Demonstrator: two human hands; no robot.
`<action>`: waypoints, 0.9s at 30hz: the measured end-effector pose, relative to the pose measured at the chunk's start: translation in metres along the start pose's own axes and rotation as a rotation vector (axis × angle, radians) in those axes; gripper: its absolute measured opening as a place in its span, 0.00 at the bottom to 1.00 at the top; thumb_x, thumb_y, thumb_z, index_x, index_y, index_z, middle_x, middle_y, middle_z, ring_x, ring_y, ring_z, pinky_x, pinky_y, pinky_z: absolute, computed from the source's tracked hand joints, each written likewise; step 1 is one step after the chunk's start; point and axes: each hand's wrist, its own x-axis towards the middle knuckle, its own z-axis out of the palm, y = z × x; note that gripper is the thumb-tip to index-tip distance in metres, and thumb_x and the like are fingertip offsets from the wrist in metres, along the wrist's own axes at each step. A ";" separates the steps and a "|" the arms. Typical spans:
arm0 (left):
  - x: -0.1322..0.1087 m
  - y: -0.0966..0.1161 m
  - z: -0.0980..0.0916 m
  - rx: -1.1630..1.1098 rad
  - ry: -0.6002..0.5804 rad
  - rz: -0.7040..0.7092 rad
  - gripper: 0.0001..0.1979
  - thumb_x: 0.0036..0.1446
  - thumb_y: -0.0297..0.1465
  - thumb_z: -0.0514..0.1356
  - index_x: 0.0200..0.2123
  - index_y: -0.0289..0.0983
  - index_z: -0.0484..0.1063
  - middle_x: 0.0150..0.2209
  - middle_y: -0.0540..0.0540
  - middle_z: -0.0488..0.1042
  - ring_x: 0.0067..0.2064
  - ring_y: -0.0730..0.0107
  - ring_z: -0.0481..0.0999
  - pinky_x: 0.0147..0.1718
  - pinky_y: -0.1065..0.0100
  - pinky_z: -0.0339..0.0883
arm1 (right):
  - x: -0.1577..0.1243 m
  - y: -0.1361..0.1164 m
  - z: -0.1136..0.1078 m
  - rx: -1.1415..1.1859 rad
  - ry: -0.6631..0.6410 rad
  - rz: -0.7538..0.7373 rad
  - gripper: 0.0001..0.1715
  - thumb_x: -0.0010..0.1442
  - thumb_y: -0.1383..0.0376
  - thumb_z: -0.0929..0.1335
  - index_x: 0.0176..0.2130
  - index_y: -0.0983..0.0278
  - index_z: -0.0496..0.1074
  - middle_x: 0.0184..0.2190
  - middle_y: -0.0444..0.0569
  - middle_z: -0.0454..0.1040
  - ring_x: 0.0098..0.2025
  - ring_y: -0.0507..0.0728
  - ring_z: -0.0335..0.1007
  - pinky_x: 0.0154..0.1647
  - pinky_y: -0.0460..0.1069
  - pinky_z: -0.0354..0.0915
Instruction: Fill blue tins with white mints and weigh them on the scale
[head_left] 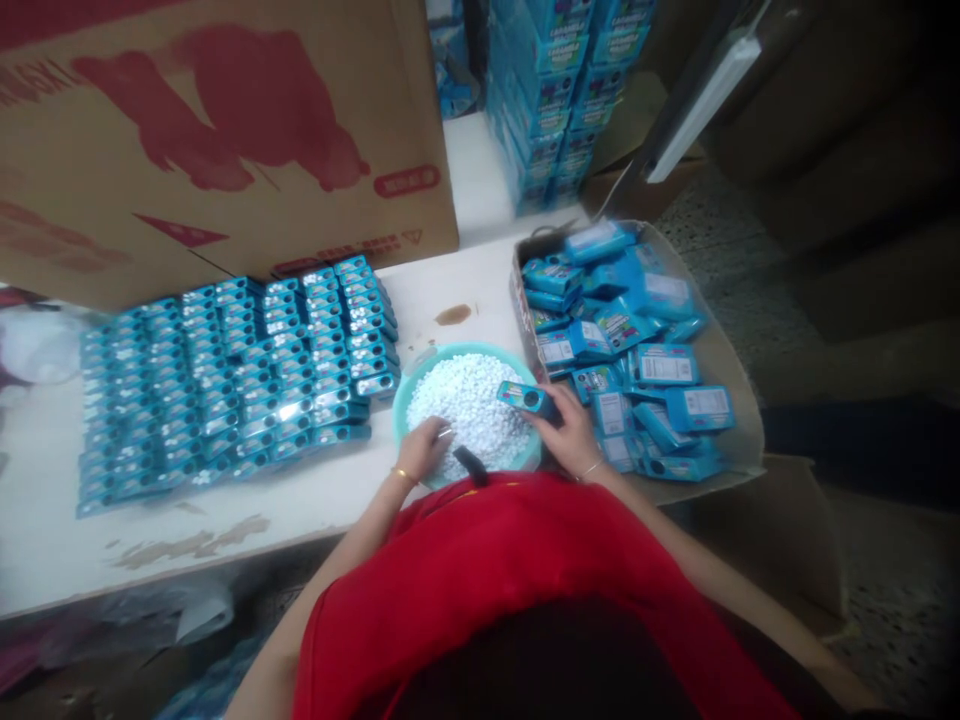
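Observation:
A turquoise basin full of small white pellets sits in front of me at the table's near edge. In my right hand is a small blue box, gripped at its right end and held over the basin's right side. My left hand is at the basin's left rim, its fingers curled together over the pellets. Something small and pale shows at its fingertips, too blurred to name. A dark strap or tab lies across the basin's near rim, by my red apron.
Blue boxes stand in packed rows on the white table at left. An open carton of loose blue packs is at right. Behind are a large printed carton and stacked blue packages. A light tube hangs upper right.

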 end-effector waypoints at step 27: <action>-0.027 0.163 -0.153 0.652 -0.047 0.354 0.11 0.61 0.23 0.48 0.32 0.37 0.69 0.29 0.45 0.68 0.26 0.68 0.66 0.22 0.68 0.56 | 0.004 -0.014 0.021 -0.115 -0.178 -0.274 0.31 0.52 0.75 0.63 0.54 0.59 0.65 0.45 0.53 0.69 0.49 0.62 0.66 0.51 0.59 0.66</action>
